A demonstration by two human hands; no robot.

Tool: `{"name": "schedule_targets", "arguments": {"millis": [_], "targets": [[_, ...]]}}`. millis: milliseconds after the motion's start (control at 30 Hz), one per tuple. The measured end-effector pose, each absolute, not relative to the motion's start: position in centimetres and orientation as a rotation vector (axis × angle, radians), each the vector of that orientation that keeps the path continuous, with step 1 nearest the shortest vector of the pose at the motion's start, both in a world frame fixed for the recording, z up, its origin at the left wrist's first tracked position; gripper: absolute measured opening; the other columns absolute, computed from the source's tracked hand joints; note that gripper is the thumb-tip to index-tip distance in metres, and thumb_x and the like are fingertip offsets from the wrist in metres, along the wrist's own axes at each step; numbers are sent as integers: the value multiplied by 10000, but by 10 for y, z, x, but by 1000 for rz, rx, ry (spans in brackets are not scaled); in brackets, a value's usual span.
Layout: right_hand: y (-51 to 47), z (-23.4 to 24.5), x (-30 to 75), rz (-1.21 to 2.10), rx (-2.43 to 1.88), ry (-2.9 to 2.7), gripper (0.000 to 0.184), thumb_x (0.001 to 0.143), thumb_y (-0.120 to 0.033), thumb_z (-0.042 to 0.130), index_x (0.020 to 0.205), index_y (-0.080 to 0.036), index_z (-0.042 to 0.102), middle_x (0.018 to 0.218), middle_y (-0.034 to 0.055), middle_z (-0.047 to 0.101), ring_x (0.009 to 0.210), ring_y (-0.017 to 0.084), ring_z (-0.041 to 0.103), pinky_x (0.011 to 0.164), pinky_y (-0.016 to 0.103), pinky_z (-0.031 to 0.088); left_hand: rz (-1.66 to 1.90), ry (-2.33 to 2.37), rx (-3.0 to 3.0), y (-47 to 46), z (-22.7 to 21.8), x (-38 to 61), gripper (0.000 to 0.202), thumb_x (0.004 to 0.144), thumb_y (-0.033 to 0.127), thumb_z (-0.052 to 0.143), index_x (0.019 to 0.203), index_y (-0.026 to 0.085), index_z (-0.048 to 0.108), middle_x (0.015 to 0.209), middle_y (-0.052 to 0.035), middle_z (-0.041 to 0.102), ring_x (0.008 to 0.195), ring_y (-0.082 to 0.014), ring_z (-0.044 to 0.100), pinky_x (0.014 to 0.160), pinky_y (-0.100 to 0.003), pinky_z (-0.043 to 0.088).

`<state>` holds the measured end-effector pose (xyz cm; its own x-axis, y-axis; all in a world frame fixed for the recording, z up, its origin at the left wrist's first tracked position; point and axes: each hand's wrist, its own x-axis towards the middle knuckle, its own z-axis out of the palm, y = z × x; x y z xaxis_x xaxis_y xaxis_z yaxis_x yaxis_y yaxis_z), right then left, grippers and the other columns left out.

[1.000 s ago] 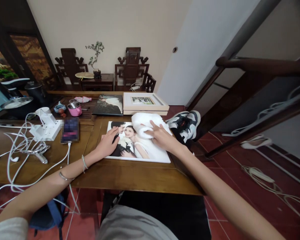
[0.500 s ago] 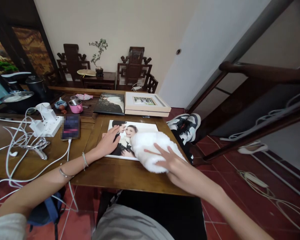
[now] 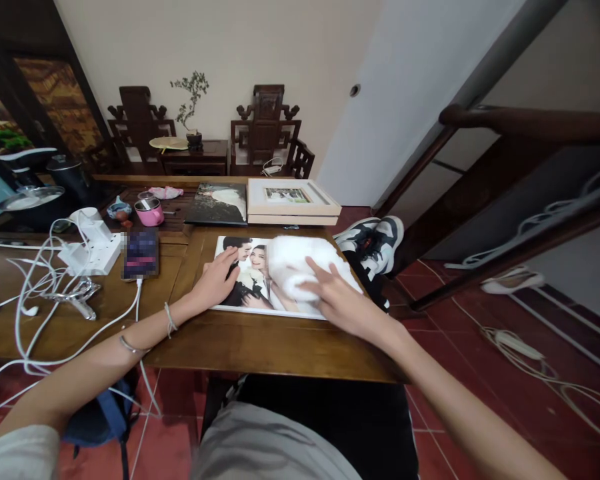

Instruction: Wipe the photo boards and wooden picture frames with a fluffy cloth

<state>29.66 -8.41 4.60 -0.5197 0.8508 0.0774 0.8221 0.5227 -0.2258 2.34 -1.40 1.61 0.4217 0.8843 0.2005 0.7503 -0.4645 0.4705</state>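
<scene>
A photo panel (image 3: pixel 253 283) with a picture of a couple lies flat on the wooden table (image 3: pixel 260 347). My left hand (image 3: pixel 220 277) rests on its left edge, fingers stretched out and holding nothing. On the right half of the panel sits a fluffy white cloth (image 3: pixel 300 257), bunched up and covering part of the picture. My right hand (image 3: pixel 343 293) has hold of this cloth from above, its visible fingers spread over the fluff; the thumb cannot be made out.
Behind the panel lie a dark photo panel (image 3: pixel 217 203) and pale framed pictures (image 3: pixel 293 203). To the left are a phone (image 3: pixel 140 255), a power strip (image 3: pixel 103 253), tangled white cables and a pink cup (image 3: pixel 151 213). Sneakers (image 3: pixel 375 241) are beyond the table's right end.
My right hand has moved the white cloth away from me, toward the panel's far edge, uncovering more of its lower part. My left hand stays at the panel's left edge.
</scene>
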Motion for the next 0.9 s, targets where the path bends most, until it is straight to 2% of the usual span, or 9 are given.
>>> {"name": "schedule_targets", "arguments": {"millis": [100,200,333,433,567,700,800,900], "targets": [[-140,52,300,307,-1303,-2647,603,663,43,364,1116,-214,667,1536,36,375,1458,307,59,1138,670,129,612,1411,2381,-15,15,24,448,978,263,363,1406,148,428,1520,-122,386,1435,-233,309,1141,-477,308],[-161,58,300,366,-1221,-2706,581,639,48,358,1040,-213,687,1520,28,400,1458,299,59,1139,671,127,624,1407,2389,-14,15,24,440,975,264,367,1398,165,439,1516,-120,394,1428,-240,323,1133,-489,316],[-119,58,295,371,-1347,-2684,624,655,55,367,1156,-172,662,1517,117,396,1450,307,129,1149,634,145,605,1394,2389,-12,15,22,433,977,275,363,1392,187,446,1514,-114,399,1426,-252,326,1114,-526,330],[-60,57,287,321,-1525,-2635,644,694,50,381,1276,-124,599,1457,191,464,1447,344,127,1115,668,190,618,1373,2402,-10,14,21,433,976,292,368,1386,183,455,1508,-113,407,1421,-253,335,1124,-520,318],[-5,58,278,270,-1556,-2615,695,717,59,372,1358,-150,540,1391,172,542,1449,356,162,1070,715,218,645,1358,2410,-9,13,20,432,972,299,376,1380,187,463,1504,-113,414,1417,-251,342,1138,-506,304],[-18,59,276,214,-1537,-2640,686,714,64,374,1340,-148,557,1489,153,433,1457,366,101,1070,727,194,628,1361,2402,-9,14,20,443,976,299,365,1394,174,446,1514,-121,396,1424,-250,328,1133,-512,306],[-66,59,276,250,-1453,-2695,692,687,72,371,1282,-190,607,1562,72,316,1453,378,63,1080,732,182,607,1360,2403,-10,16,21,446,980,292,353,1406,184,431,1520,-114,389,1433,-242,309,1132,-514,305],[-121,61,274,249,-1379,-2782,703,640,93,362,1206,-203,654,1576,24,278,1448,382,44,1089,727,195,586,1387,2389,-12,17,22,449,982,289,345,1412,188,422,1526,-110,378,1435,-248,304,1124,-528,312]]}}
